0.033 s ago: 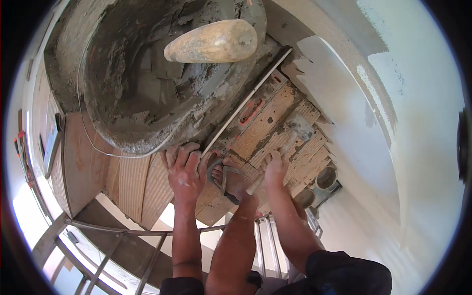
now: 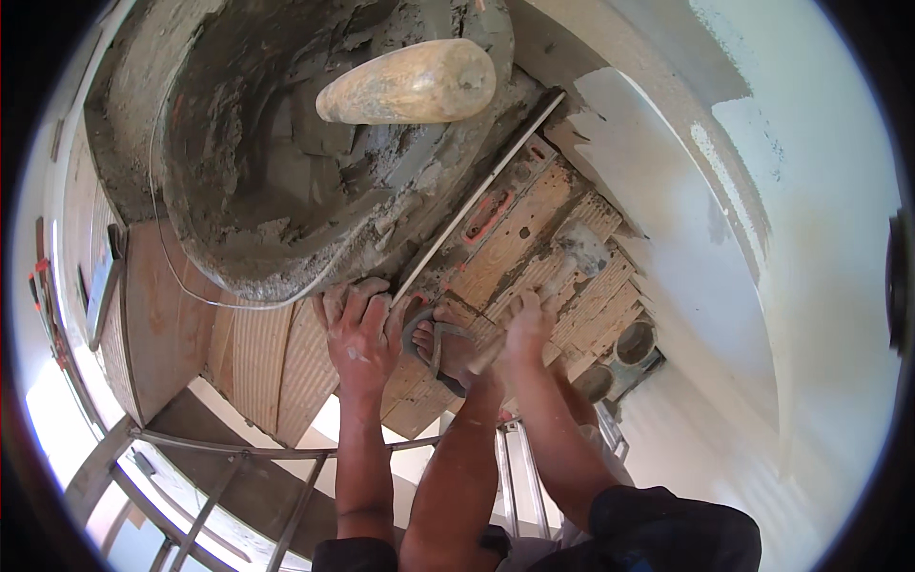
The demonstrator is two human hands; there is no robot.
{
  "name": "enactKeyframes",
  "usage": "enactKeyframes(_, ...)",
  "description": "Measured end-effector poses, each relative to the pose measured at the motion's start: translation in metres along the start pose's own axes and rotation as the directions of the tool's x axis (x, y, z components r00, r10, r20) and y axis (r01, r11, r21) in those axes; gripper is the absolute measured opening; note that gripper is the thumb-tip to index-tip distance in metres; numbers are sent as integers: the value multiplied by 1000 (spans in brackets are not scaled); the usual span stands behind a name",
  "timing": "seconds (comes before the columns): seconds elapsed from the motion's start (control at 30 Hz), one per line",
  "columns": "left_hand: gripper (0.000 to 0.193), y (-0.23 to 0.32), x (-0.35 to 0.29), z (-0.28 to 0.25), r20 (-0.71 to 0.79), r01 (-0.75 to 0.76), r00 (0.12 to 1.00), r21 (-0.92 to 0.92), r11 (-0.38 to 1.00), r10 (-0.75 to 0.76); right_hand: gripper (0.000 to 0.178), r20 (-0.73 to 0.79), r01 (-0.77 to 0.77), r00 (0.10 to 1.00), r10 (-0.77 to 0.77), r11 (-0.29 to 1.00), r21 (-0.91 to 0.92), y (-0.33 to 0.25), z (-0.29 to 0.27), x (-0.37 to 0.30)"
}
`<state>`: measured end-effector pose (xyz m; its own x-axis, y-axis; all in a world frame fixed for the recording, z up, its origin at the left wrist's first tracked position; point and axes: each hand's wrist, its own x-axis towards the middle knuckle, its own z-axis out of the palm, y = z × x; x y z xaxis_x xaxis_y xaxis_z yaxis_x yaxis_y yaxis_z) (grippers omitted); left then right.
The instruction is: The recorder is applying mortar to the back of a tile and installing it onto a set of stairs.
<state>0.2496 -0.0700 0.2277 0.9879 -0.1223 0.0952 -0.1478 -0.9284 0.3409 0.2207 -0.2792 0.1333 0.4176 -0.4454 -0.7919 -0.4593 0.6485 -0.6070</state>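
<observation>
My right hand (image 2: 527,327), slightly blurred, is closed round the handle of a hammer (image 2: 581,250). Its grey, mortar-smeared head points away to the right, over the boards, and the pale handle end sticks out toward my foot. Bent fingers of my left hand (image 2: 362,329) press at the lower rim of a big mortar tub (image 2: 248,286), by the near end of a long pale-edged strip (image 2: 477,195). Its fingertips are hidden, so what they grip cannot be made out. Beside the strip lies a mortar-caked spirit level (image 2: 489,214) with orange openings.
A wooden-handled tool (image 2: 410,84) lies across the tub of wet grey mortar. My sandalled foot (image 2: 440,345) stands on the wooden boards (image 2: 257,362) between my hands. Metal railing bars (image 2: 295,515) run below. Two round containers (image 2: 634,343) sit by the right wall (image 2: 705,315).
My right hand and the hammer handle have shifted slightly to the left. My left hand stays in nearly the same place.
</observation>
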Motion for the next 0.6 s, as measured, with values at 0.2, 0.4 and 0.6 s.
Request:
enactKeyframes(0.2,18,1,2,-2,91,31,995,24,999,-34,12,295,9,955,20,995,-97,47,32,-32)
enactKeyframes(0.4,19,9,9,-1,17,-9,1000,5,1000,9,15,245,-83,966,84,996,-17,62,42,-54)
enactKeyframes(0.6,15,4,0,2,0,3,1000,34,999,-3,12,325,-330,894,308,944,15,54,41,-88)
